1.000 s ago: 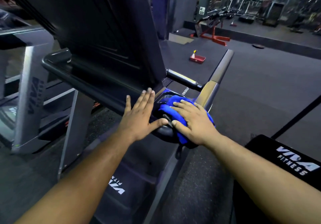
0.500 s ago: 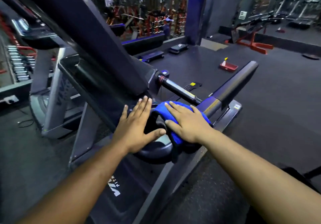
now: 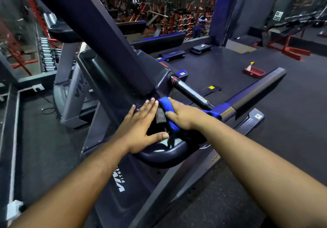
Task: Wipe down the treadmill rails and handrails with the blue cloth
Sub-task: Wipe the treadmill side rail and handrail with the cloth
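Observation:
The blue cloth (image 3: 167, 109) lies on the treadmill's dark console ledge, where the right handrail (image 3: 254, 89) joins it. My right hand (image 3: 185, 115) presses flat on the cloth with its fingers spread, and blue folds show around and between them. Just to the left, my left hand (image 3: 141, 127) rests flat on the console edge, fingers straight and thumb out over the curved front bar (image 3: 164, 154). It does not touch the cloth. A chrome grip bar (image 3: 191, 91) runs from the console toward the right handrail.
The treadmill's slanted upright (image 3: 99, 33) rises close on the left. A second treadmill (image 3: 70, 89) stands further left. On the floor beyond the handrail sit a red tray with a spray bottle (image 3: 254, 71) and low step platforms (image 3: 172, 55). Red racks fill the background.
My view has tilted up and turned left, bringing the racks into sight. My right hand has pushed the cloth forward toward the base of the upright. The left hand has stayed flat on the console.

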Demonstrator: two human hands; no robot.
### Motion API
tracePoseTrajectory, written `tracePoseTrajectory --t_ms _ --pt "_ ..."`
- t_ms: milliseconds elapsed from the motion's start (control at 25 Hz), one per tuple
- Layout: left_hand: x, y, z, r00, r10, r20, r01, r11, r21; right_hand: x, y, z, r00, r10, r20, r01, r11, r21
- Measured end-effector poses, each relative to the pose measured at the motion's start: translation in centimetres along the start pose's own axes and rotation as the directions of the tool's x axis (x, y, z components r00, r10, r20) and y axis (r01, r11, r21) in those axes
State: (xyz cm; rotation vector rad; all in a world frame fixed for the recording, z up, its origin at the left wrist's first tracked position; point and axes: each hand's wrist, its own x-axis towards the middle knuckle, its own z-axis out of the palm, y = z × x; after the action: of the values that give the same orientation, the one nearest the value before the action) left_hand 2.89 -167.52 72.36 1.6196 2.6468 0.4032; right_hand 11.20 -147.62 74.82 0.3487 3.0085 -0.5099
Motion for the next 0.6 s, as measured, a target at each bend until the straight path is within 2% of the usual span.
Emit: tracePoseTrajectory --t_ms 80,120,160,240,360,480,600 --pt "0.0 0.0 0.1 1.000 -0.003 -0.001 0.003 1.000 0.006 3.1 -0.7 -1.1 0.996 0.022 0.087 -0.050 0.944 0.325" --pt "-0.1 0.0 0.1 1.000 -0.011 -0.001 0.011 1.000 0.010 3.6 -0.9 -1.3 0.995 0.024 0.092 -0.060 0.911 0.409" --pt "-0.1 0.0 0.2 1.000 -0.018 0.001 0.018 1.000 0.019 3.5 -0.9 -1.2 0.997 0.000 0.076 -0.029 0.928 0.373" --pt "-0.2 0.0 0.2 1.000 -0.026 0.003 0.026 0.999 0.029 1.9 -0.5 -0.7 0.996 -0.048 0.077 0.036 0.988 0.153" --pt "-0.2 0.1 -0.1 0.999 -0.024 0.026 0.024 0.999 0.025 -2.8 0.9 0.9 0.995 -0.098 -0.010 0.095 0.982 -0.166" --pt "0.1 2.0 -0.2 0.995 -0.088 0.042 0.086 0.995 0.056 -5.7 4.4 0.8 0.971 -0.216 -0.099 0.184 0.946 -0.266" --pt "1.7 6.8 0.8 0.986 -0.164 0.041 0.156 0.977 0.146 -5.3 11.1 -0.6 0.969 -0.193 -0.155 0.138 0.941 -0.309"
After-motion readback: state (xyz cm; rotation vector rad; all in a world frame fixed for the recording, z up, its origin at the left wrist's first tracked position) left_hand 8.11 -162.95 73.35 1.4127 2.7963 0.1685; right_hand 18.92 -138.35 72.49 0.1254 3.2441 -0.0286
